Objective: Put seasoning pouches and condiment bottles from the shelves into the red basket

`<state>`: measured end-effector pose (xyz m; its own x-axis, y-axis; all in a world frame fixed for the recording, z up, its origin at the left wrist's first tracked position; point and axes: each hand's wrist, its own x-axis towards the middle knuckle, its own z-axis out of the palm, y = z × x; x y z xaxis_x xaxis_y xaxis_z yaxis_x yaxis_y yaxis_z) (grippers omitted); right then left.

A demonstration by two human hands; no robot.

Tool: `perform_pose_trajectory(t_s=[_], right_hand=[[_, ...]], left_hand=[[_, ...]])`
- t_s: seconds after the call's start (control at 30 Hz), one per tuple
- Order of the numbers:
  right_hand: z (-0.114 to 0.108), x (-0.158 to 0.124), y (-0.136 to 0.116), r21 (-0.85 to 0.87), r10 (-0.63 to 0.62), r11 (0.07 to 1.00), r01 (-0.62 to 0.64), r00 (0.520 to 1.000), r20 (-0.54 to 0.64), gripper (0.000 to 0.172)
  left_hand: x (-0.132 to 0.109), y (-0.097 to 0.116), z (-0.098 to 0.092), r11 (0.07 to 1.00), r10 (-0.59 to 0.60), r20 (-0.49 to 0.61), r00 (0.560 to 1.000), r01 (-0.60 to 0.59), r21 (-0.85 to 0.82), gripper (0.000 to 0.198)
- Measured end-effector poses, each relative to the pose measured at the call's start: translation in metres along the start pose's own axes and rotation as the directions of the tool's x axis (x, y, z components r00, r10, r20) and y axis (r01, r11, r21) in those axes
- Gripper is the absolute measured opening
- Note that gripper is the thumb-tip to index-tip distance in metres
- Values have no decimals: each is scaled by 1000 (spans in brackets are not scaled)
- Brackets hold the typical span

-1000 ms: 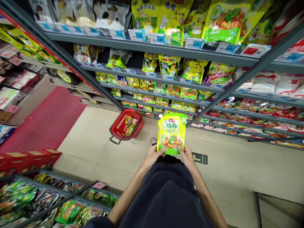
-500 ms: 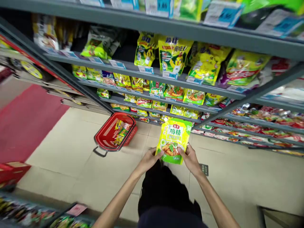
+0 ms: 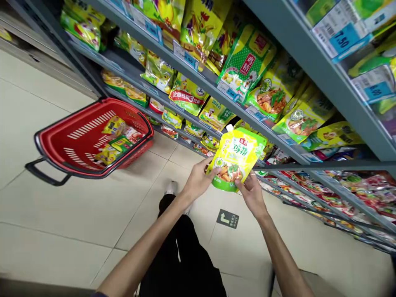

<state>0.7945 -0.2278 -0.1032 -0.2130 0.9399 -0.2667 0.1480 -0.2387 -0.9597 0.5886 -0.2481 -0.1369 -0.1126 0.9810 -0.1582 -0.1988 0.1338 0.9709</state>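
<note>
A yellow and green seasoning pouch [image 3: 237, 154] with a food picture is held up in front of the shelves. My left hand [image 3: 198, 179] pinches its lower left corner. My right hand [image 3: 252, 194] grips its lower right edge from below. Both hands are closed on the pouch. A red shopping basket [image 3: 77, 142] stands on the floor to the left, with several small packets inside it.
Grey shelves [image 3: 216, 88] packed with yellow and green pouches and price tags run across the top and right. Lower shelves at the right hold red packets [image 3: 355, 194]. A green arrow sticker [image 3: 227, 218] lies on the tiled floor. My dark trouser leg [image 3: 182, 255] is below.
The view has dropped lower and swung toward the shelves. The pouch stays in both hands and now tilts to the right. The basket now appears larger and further left.
</note>
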Motion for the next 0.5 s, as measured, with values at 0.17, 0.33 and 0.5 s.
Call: perform_pose_trajectory(t_s=[0.17,0.33,0.5], right_hand=[[2,15,-29,-15,-70,997,71,997,19,101],[2,5,-38,27,-70,997,71,997,-13,103],[-8,-21,-33,69,-50,996,55,997,-66,98]], left_hand=[[22,39,-1,994,105,15,994,-106,34,47],[18,54,-1,999,36,20,999,-36,-31,54],[9,59,3,999,-47,160,986,50,-17,58]])
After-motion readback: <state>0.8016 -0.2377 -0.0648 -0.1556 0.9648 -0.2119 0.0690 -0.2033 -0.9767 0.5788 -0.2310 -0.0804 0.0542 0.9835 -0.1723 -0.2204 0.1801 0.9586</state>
